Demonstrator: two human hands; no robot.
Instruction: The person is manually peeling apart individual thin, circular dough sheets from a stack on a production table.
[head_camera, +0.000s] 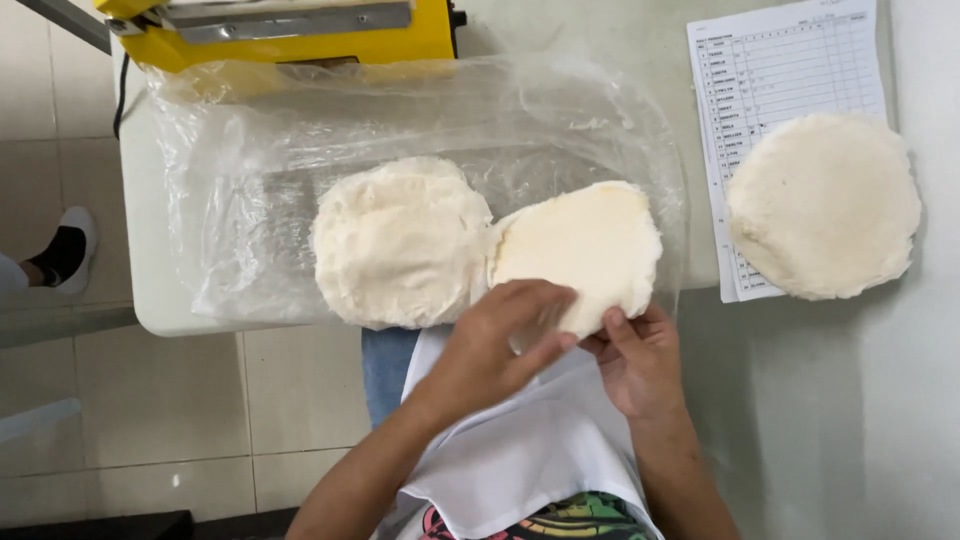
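Note:
Two pale round flat dough discs lie side by side on a clear plastic sheet (250, 200). My left hand (495, 345) rests its fingers on the near edge of the right disc (585, 245), pinching it. My right hand (640, 360) grips the same disc's near edge from below with thumb and fingers. The left disc (400, 240) lies untouched beside it, its edge meeting the right one. A white cloth (520, 450) covers my lap under both hands.
A third dough disc (825, 205) sits at the right on a printed paper form (770, 70). A yellow machine (290, 30) stands at the table's far edge. Tiled floor and another person's foot (65, 250) show at the left.

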